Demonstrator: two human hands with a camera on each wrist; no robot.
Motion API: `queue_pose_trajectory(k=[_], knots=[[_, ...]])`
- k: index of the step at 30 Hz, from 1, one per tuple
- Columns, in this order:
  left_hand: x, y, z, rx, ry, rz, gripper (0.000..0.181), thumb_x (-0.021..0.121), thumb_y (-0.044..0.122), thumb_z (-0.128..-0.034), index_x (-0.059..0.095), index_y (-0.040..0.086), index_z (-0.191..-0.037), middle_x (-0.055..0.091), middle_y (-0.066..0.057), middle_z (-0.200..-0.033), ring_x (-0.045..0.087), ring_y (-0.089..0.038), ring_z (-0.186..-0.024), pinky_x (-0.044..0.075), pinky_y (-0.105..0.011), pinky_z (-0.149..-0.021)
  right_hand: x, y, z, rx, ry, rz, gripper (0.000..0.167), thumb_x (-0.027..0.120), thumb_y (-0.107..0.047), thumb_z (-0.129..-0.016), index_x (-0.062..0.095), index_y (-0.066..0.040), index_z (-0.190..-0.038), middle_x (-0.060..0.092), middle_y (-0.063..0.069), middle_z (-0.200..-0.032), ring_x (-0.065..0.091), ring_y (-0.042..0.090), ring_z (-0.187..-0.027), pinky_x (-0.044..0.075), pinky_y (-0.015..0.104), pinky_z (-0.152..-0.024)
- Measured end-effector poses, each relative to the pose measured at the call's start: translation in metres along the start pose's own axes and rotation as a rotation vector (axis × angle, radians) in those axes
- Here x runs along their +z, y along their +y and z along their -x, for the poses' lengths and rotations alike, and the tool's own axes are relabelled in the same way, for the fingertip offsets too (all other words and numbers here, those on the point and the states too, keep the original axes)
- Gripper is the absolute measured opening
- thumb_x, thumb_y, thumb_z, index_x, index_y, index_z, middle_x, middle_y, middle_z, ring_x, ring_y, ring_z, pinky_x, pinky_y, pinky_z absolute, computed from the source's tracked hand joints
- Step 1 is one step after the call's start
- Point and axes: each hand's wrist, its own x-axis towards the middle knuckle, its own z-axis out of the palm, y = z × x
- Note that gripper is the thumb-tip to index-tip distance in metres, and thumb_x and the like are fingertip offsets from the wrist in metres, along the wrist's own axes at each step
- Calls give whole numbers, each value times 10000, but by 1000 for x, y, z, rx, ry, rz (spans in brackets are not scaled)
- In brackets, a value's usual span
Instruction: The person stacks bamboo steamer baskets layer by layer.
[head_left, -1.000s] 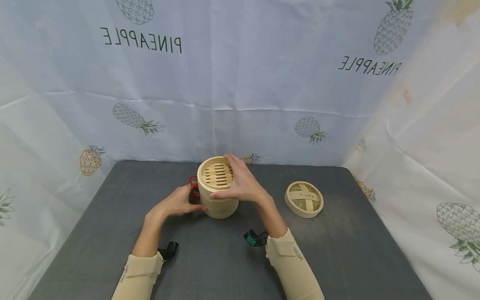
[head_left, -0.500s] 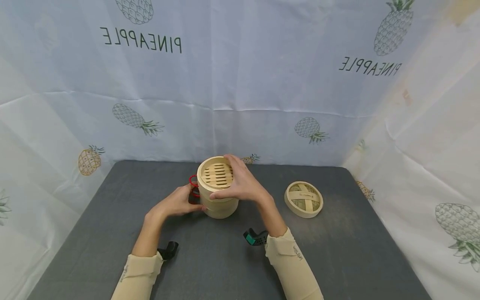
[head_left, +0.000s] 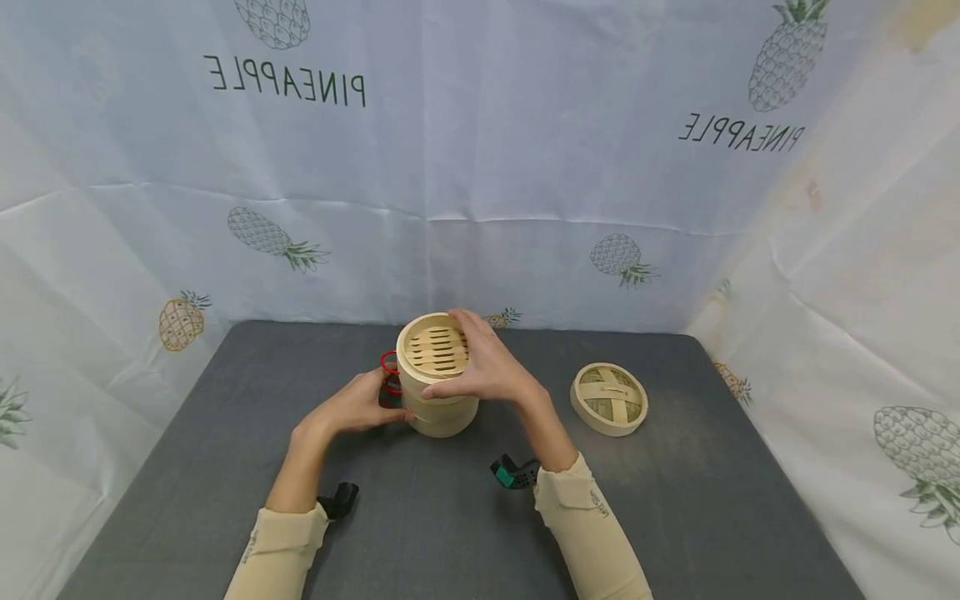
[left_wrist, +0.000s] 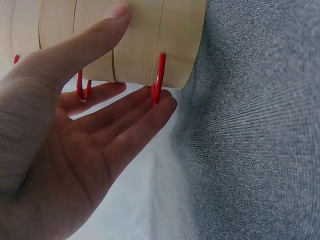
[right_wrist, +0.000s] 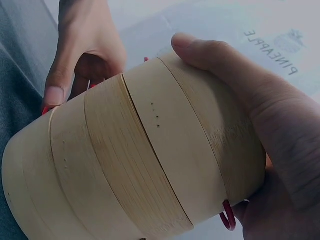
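Note:
A stack of round bamboo steamer baskets (head_left: 438,417) stands on the dark table, its slatted top (head_left: 435,350) uncovered. Red loops (left_wrist: 160,75) stick out from its side. My left hand (head_left: 358,404) holds the lower part from the left, thumb on the front wall and fingers at the loops behind. My right hand (head_left: 491,367) grips the upper basket from the right, thumb in front and fingers at the far rim. In the right wrist view a thin dark seam runs between the upper basket (right_wrist: 175,130) and the one below.
A round woven bamboo lid (head_left: 609,400) with crossed strips lies on the dark table (head_left: 420,533), right of the stack. Behind the table hangs a white cloth (head_left: 510,150) printed with pineapples. Black wrist-worn devices (head_left: 341,500) are on both arms.

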Motion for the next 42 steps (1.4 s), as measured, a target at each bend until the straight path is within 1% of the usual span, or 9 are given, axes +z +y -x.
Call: queue_pose_trajectory(k=[5, 8, 12, 16, 19, 23, 32, 37, 42], knots=[[0, 1, 0, 1, -5, 4, 730, 908, 268, -896, 555, -41, -1455, 757, -214, -1285, 756, -358, -1172, 629, -523, -1013, -2, 2, -1, -21, -7, -7, 1270, 968, -462, -713, 266, -135, -1719, 292, 143, -1770, 329, 365, -1632, 393, 649, -1274], [-1, 1, 0, 4, -9, 0, 733, 908, 267, -897, 553, -45, -1457, 759, -212, -1280, 759, -350, -1162, 634, -510, -1000, -3, 3, -1, -20, -13, -11, 1293, 961, -516, -705, 259, -136, -1722, 290, 141, -1771, 324, 363, -1635, 388, 649, -1279], [0, 1, 1, 4, -7, 1, 731, 909, 270, -895, 555, -48, -1451, 759, -213, -1274, 761, -352, -1155, 636, -512, -994, -3, 3, 0, -24, -22, -21, 1387, 897, -753, -667, 245, -144, -1730, 270, 153, -1782, 299, 372, -1650, 372, 663, -1286], [0, 0, 0, 6, -1, -7, 736, 911, 275, -892, 558, -46, -1453, 760, -213, -1271, 759, -358, -1156, 632, -526, -999, -4, 3, 1, -27, -29, -22, 1552, 705, -1041, -576, 210, -144, -1742, 231, 157, -1800, 251, 381, -1675, 341, 680, -1300], [0, -1, 0, 8, 2, -12, 740, 914, 272, -888, 559, -46, -1454, 761, -213, -1268, 760, -360, -1155, 631, -532, -1000, -3, 2, 1, -26, -31, -13, 1633, 584, -1130, -508, 187, -144, -1748, 213, 146, -1809, 226, 383, -1686, 327, 687, -1306], [0, -1, 1, 14, 1, -13, 736, 912, 268, -890, 559, -55, -1449, 762, -217, -1266, 762, -361, -1153, 632, -531, -1003, -3, 3, 3, -32, -17, -16, 1659, 553, -1144, -477, 187, -144, -1749, 212, 152, -1810, 224, 386, -1687, 328, 701, -1298], [1, 1, 1, 21, -6, 10, 775, 909, 276, -897, 531, -67, -1480, 741, -244, -1313, 758, -383, -1179, 638, -526, -998, -5, 5, 10, -76, 20, 15, 1638, 546, -1136, -510, 193, -121, -1747, 223, 171, -1807, 207, 365, -1697, 306, 693, -1314], [1, 0, 1, 21, -2, 15, 778, 914, 269, -894, 526, -58, -1484, 732, -249, -1321, 754, -388, -1178, 638, -529, -995, -11, 5, 19, -84, 55, 19, 1598, 567, -1120, -536, 200, -146, -1748, 247, 138, -1803, 215, 362, -1696, 295, 706, -1313], [0, 0, 1, 13, -8, 20, 777, 912, 267, -894, 525, -55, -1487, 737, -242, -1321, 753, -386, -1188, 635, -530, -1003, -18, 6, 28, -68, 74, 10, 1567, 599, -1099, -556, 186, -175, -1752, 225, 136, -1812, 199, 385, -1699, 286, 742, -1299]])
